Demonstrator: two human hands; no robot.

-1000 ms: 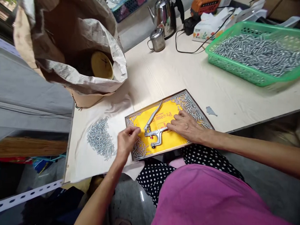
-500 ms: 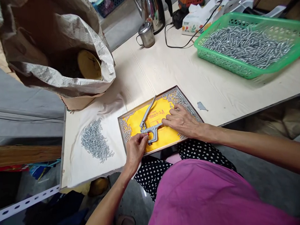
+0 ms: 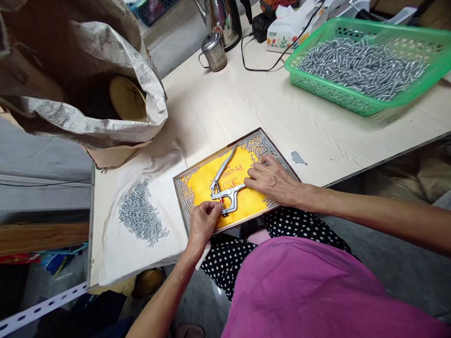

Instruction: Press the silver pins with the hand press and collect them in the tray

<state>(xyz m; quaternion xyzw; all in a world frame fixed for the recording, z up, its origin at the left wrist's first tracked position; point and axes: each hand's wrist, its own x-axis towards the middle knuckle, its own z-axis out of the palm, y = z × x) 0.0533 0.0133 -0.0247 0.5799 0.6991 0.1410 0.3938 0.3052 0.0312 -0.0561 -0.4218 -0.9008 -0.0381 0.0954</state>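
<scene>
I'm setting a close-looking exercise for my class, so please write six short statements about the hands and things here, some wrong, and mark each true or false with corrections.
1. The right hand holds one handle of the silver pliers. True.
2. The silver pliers' handles are squeezed together. False: they stand spread apart.
3. The left hand is at the silver pliers' jaw end, over the tray. True.
4. The tray's base is blue. False: it is yellow.
5. The green basket holds many small metal pieces. True.
6. The green basket stands on the floor. False: it is on the table.
</scene>
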